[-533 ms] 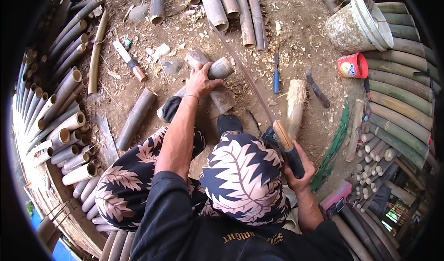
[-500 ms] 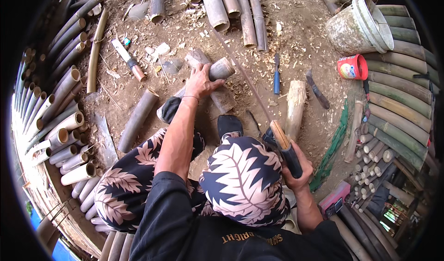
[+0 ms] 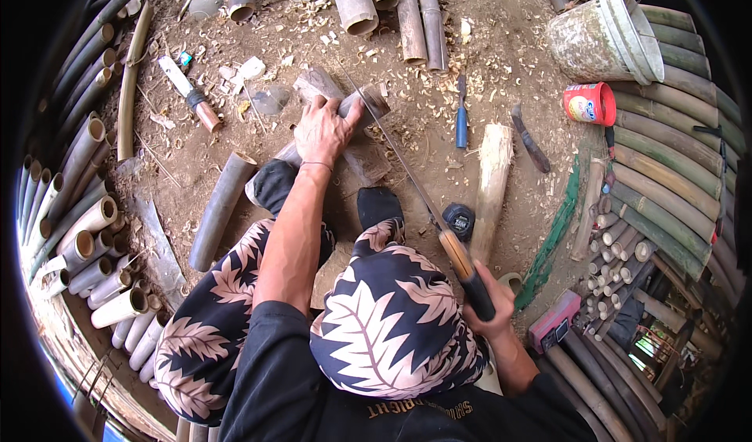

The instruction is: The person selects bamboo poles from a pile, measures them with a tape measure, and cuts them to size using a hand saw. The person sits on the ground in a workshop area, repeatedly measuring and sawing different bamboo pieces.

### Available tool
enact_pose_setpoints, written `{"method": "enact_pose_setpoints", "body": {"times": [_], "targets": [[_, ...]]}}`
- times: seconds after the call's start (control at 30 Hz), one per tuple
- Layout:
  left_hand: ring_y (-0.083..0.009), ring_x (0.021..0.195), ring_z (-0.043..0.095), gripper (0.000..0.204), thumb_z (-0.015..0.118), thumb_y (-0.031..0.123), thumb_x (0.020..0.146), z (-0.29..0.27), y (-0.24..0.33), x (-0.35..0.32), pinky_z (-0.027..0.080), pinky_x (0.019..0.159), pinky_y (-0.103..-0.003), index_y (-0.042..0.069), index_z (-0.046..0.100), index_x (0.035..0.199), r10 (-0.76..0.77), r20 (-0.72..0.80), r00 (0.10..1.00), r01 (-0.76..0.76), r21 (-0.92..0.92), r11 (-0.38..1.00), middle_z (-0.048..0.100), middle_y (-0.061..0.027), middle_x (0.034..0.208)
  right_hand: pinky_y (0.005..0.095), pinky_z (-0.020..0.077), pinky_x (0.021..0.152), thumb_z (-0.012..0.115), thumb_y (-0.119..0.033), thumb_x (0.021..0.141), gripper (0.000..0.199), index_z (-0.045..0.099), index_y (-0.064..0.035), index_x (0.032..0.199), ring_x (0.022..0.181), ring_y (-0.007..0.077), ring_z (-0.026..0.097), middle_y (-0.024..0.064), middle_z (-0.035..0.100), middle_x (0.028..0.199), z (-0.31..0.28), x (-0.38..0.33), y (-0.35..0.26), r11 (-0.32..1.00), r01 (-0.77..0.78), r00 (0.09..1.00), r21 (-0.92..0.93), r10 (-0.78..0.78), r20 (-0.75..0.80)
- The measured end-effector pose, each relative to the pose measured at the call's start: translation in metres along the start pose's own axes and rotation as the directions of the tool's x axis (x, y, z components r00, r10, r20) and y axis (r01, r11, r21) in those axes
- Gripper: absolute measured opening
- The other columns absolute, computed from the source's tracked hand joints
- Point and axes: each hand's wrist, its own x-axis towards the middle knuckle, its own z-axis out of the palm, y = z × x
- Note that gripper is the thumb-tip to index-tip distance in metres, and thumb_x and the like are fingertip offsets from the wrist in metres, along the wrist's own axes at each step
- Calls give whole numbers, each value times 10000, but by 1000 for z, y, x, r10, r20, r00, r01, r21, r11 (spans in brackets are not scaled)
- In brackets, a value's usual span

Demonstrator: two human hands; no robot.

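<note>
My left hand (image 3: pixel 323 131) presses down on a short bamboo tube (image 3: pixel 370 103), its fingers wrapped over the top. The tube lies across a round wooden log (image 3: pixel 365 161) on the ground, and my left foot (image 3: pixel 274 185) in dark footwear rests against its near part. In my right hand (image 3: pixel 493 309) is the dark and wooden handle of a long thin saw (image 3: pixel 403 162). Its narrow blade slants up and left and crosses the tube close to its right end, just right of my left hand. Whether the teeth touch the bamboo is hard to see.
A loose bamboo tube (image 3: pixel 222 211) lies at left, near a knife (image 3: pixel 190 93). To the right are a tape measure (image 3: pixel 458 221), pale log (image 3: pixel 491 191), blue-handled tool (image 3: pixel 462 113), dark curved blade (image 3: pixel 530 140), red tub (image 3: pixel 589 103) and bucket (image 3: pixel 599 38). Bamboo stacks line both sides.
The saw blade has shifted left, from beyond the tube's right end to across it. My right hand has come lower and left, uncovering the tape measure. The whole view has shifted slightly.
</note>
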Motion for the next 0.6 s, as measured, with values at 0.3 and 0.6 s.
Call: {"method": "enact_pose_setpoints", "body": {"times": [0.3,0.6], "targets": [[-319,1000,640,531,572,599,877,5,8,3,533,820,-425,100,737,957,57,-26,998,-57,-17,998,652,-116,1004,310,529,613,635,15,747,550,559,93,1286,622,218,661,181,668,847,70,98,37,994,52,995,100,-43,-91],[-313,953,656,517,594,585,874,4,-4,2,537,787,-420,90,728,941,55,-68,996,-56,-3,998,656,-116,975,363,572,728,654,-1,644,612,588,119,1241,769,325,731,252,706,937,-2,-38,27,999,-15,999,-51,16,31]]}}
